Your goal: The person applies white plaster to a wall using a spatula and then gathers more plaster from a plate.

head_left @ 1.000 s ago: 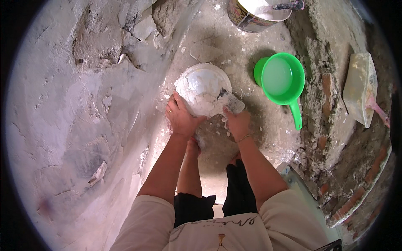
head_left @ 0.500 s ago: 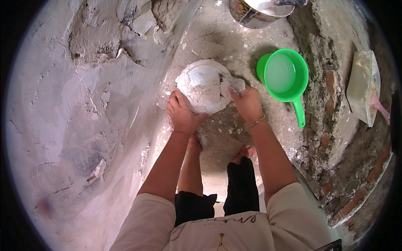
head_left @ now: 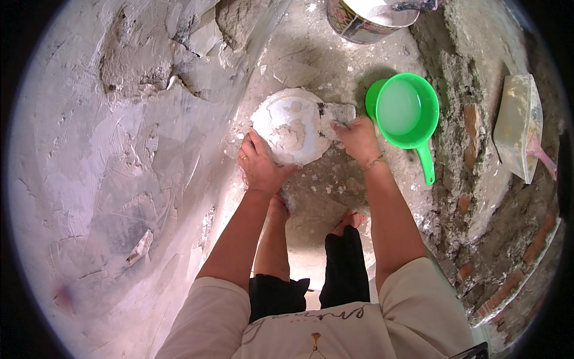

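Observation:
A round, plaster-caked bowl is on the ground in front of me, with lumpy white plaster over its middle. My left hand is closed on its near left rim, thumb lying along the near edge. At the bowl's right side, my right hand pinches a flat, pale, plaster-smeared scraper. The scraper's dark-stained inner edge meets the plaster at the right rim. My fingers hide part of the tool, so its full shape cannot be made out.
Right of the bowl stands a green dipper of cloudy liquid, handle towards me. A bucket with white powder and a tool is at the far end. A pale dustpan-like scoop lies far right. A patchy plastered wall rises at left.
My right hand has slid the scraper a little to the right, out towards the bowl's rim, baring more of the smooth surface. My left hand keeps its hold on the rim.

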Motion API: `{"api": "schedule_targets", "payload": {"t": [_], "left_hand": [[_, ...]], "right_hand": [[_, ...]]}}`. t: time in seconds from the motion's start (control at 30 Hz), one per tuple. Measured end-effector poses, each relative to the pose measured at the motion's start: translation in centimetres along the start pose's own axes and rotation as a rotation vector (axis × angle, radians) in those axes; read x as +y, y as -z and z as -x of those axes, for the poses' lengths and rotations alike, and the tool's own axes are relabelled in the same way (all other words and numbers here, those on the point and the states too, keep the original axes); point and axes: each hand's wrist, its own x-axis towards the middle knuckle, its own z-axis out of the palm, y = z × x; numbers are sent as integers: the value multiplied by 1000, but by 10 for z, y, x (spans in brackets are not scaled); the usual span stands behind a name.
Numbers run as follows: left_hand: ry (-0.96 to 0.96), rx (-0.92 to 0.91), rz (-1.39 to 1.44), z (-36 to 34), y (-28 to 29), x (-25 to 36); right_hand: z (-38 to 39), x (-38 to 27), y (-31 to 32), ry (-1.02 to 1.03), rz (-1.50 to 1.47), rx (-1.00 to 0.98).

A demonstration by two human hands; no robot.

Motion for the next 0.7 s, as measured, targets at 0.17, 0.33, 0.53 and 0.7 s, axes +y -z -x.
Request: {"api": "schedule_targets", "payload": {"t": [0.17, 0.33, 0.53, 0.7], "left_hand": [[-23, 5, 25, -1, -6, 10], [-9, 38, 0, 2, 2, -10], [-2, 8, -2, -1, -1, 2], [81, -49, 14, 0, 5, 5]], "right_hand": [[-18, 33, -20, 97, -2, 152], [-8, -10, -4, -33, 9, -99], [-26, -40, -28, 186, 262, 46], [-32, -70, -20, 253, 516, -94]]}}
